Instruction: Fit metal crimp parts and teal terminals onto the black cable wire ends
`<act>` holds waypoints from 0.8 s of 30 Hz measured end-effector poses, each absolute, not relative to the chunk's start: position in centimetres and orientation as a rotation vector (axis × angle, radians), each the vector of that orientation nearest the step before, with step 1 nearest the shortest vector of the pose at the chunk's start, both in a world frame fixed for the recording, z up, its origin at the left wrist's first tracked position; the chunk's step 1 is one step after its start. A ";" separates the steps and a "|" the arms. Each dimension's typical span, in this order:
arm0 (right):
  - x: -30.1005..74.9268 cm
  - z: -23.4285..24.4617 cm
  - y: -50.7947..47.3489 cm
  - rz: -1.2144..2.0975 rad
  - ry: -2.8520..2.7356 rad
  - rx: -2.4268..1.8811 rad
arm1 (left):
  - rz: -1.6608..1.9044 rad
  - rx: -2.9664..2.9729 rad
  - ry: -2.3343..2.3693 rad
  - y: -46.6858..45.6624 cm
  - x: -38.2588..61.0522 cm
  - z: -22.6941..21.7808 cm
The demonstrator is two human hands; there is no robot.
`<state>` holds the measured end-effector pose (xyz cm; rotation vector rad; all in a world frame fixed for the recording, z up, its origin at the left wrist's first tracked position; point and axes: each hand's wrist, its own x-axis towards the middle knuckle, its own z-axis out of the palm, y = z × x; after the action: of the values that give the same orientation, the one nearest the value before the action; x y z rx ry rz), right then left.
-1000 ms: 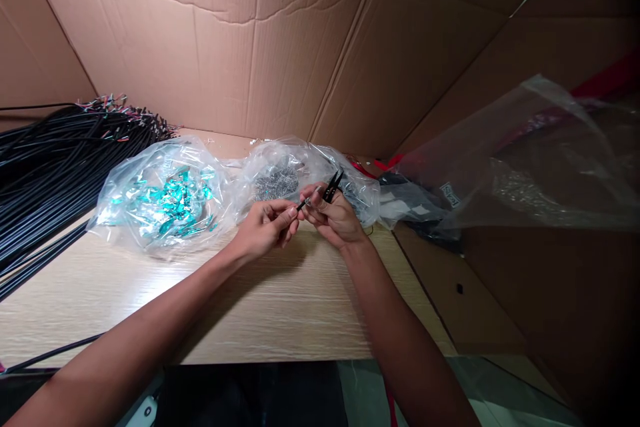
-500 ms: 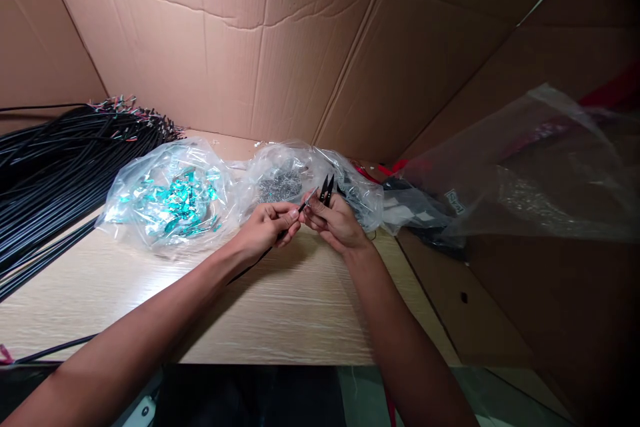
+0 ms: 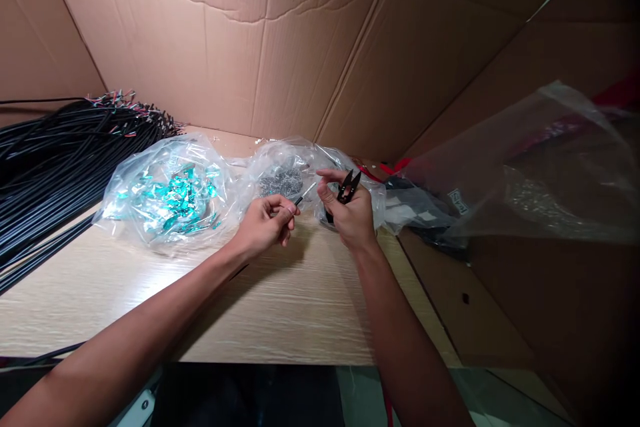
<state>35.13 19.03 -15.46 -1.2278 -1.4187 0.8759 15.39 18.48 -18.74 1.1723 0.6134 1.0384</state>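
My left hand (image 3: 265, 223) pinches a thin black cable (image 3: 299, 201), whose bare, shiny end (image 3: 310, 190) sticks out past the fingertips. My right hand (image 3: 347, 210) grips a pair of black thread snips (image 3: 347, 187) with the blades pointing up. The snips stand a little apart from the cable end and do not touch it. Behind my left hand lies a clear plastic bag of grey metal bits (image 3: 280, 180). Further left is a clear bag of teal-coated small parts (image 3: 170, 197).
A large bundle of black cables with coloured wire ends (image 3: 65, 160) lies at the left on a light wood-grain table (image 3: 150, 300). Cardboard sheets (image 3: 200, 47) line the back. Clear plastic sheeting (image 3: 550, 173) and a dark bag (image 3: 420, 210) sit at the right.
My right hand has moved to the right and away from the cable end, carrying the snips. The hands are now further apart, and the snips have turned slightly.
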 end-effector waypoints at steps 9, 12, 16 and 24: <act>34.8 -15.0 18.8 0.641 -1.540 -1.388 | 1.007 1.137 0.633 18.3 15.4 -18.4; 34.9 -14.9 18.8 0.586 -1.576 -1.369 | 1.006 1.129 0.641 18.2 15.3 -18.2; 35.1 -14.6 18.5 0.449 -1.666 -1.363 | 0.996 1.170 0.700 18.2 15.3 -18.4; 35.6 -14.6 18.6 0.213 -1.780 -1.342 | 1.019 1.297 0.859 18.4 15.5 -18.8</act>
<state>35.57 18.57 -14.57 -1.3420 -1.7805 0.2134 15.47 18.41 -18.84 1.2968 0.8590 1.0193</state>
